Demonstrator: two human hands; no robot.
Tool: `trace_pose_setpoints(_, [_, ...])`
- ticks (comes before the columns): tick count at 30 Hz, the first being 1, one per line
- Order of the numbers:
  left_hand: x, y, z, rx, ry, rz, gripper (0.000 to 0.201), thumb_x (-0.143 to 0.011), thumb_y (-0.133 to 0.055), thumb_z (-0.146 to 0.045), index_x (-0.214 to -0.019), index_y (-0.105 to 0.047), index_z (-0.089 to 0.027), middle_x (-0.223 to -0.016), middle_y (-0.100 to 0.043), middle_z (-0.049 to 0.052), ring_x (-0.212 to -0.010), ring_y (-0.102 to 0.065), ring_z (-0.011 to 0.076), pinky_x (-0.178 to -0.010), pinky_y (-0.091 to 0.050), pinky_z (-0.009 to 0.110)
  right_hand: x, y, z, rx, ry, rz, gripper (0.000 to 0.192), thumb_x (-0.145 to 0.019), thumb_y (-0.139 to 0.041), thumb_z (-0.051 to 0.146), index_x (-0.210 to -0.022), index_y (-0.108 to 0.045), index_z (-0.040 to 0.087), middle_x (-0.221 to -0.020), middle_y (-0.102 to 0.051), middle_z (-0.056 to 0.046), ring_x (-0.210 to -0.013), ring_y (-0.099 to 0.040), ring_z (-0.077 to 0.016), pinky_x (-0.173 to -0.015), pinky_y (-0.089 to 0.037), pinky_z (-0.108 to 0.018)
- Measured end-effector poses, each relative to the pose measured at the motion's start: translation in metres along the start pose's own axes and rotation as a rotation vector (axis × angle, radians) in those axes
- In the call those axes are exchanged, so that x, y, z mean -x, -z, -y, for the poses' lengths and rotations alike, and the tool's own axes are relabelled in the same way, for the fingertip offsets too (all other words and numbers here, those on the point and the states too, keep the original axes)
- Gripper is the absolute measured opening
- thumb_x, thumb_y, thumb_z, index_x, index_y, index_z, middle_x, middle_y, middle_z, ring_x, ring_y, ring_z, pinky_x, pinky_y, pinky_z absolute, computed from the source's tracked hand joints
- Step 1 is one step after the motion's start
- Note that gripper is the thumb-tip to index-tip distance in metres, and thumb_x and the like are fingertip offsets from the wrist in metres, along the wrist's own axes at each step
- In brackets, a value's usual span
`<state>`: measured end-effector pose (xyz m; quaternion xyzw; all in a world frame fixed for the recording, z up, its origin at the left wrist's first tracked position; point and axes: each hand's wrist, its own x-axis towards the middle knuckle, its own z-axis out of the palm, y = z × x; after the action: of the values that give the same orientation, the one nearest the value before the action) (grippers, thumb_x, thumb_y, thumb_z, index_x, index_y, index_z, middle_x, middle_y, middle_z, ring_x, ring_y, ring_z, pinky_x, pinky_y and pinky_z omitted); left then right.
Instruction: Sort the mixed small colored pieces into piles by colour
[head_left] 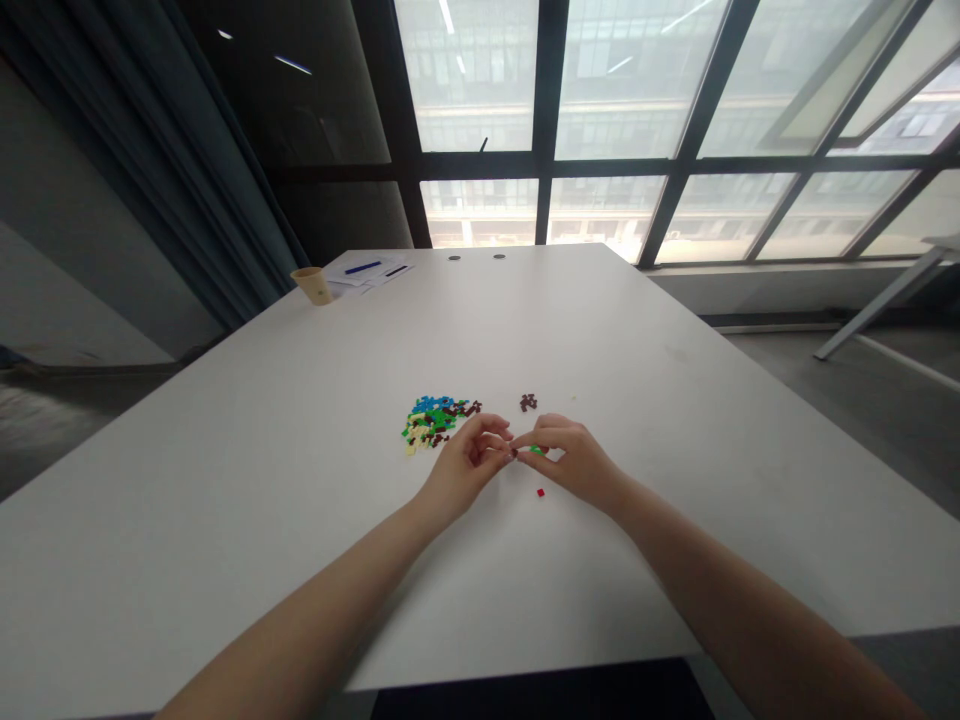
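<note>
1. While most of the small bricks lie loose in a pile [437,419] on the table [300,480], the two hands meet just to the pile's 4 o'clock, fingertips almost touching over a tiny build [526,451].
2. The left hand [469,462] is curled, thumb and forefinger pinched on the dark end of the build; the right hand [571,458] is likewise closed, gripping the green end.
3. Judging by size, the work looks early: the build seems to be only a few bricks, while the pile of blue, green, cream and brown bricks appears largely unused.
4. A small brown cluster [528,402] sits at 12 o'clock from the hands, apart from the pile; whether its bricks are joined I cannot tell.
5. One red brick [540,492] lies alone at 6 o'clock, just below the right hand.
6. The build's long axis seems to run 9 to 3 o'clock, dark end toward 9, green toward 3; fingers hide most of it, so its tilt is unclear.
7. A cup [313,285] and papers [369,271] rest at the table's far 11 o'clock corner, well apart.
</note>
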<state>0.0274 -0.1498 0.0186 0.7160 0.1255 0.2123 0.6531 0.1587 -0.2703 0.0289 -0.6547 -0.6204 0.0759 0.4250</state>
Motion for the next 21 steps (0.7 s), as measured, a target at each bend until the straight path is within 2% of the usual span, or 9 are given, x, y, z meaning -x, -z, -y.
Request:
trace_pose_setpoints(3, [-0.002,0.006,0.005,-0.175,-0.009,-0.03,0.028,-0.074,-0.058,-0.024,-0.099,-0.048,-0.02,-0.095,-0.057,0.004,-0.078,-0.058,0.0123,-0.071,-0.049,0.028,-0.002,0.003,-0.007,0.038,-0.051,-0.004,0.013,-0.079,-0.057,0.025,-0.084,-0.069,0.021,-0.069,-0.055,0.0,-0.067,-0.05,-0.0109,-0.065,-0.038,-0.023])
trace_pose_setpoints(7, [-0.007,0.029,0.018,-0.729,-0.097,-0.096,0.022,-0.076,-0.052,-0.019,-0.099,-0.055,-0.02,-0.104,-0.058,0.006,-0.093,-0.054,0.018,-0.086,-0.043,0.037,-0.007,0.013,-0.034,0.193,-0.241,-0.1,0.014,-0.075,-0.059,0.025,-0.083,-0.07,0.02,-0.065,-0.051,0.001,-0.062,-0.047,-0.0108,-0.064,-0.037,-0.023])
trace_pose_setpoints(10, [-0.014,0.046,0.029,-1.03,-0.085,-0.099,0.02,-0.078,-0.051,-0.02,-0.095,-0.061,-0.02,-0.105,-0.06,0.006,-0.103,-0.05,0.0221,-0.092,-0.037,0.041,-0.014,0.017,-0.059,0.335,-0.374,-0.084,0.017,-0.074,-0.056,0.025,-0.084,-0.071,0.022,-0.068,-0.052,0.0,-0.063,-0.048,-0.0117,-0.065,-0.037,-0.024])
trace_pose_setpoints(15, [-0.022,0.055,0.037,-1.195,-0.012,-0.087,0.02,-0.08,-0.049,-0.026,-0.091,-0.065,-0.023,-0.104,-0.063,0.005,-0.1,-0.051,0.0234,-0.085,-0.038,0.04,-0.031,0.009,-0.079,0.516,-0.472,0.025,0.022,-0.077,-0.052,0.026,-0.088,-0.071,0.025,-0.087,-0.063,-0.005,-0.078,-0.054,-0.0161,-0.072,-0.038,-0.027])
trace_pose_setpoints(21, [-0.02,0.055,0.033,-1.269,0.042,-0.132,0.021,-0.08,-0.048,-0.026,-0.091,-0.065,-0.024,-0.104,-0.062,0.005,-0.101,-0.049,0.0239,-0.081,-0.038,0.039,-0.043,-0.009,-0.085,0.531,-0.565,0.049,0.025,-0.081,-0.049,0.029,-0.093,-0.071,0.025,-0.095,-0.066,-0.007,-0.085,-0.057,-0.0189,-0.072,-0.04,-0.028])
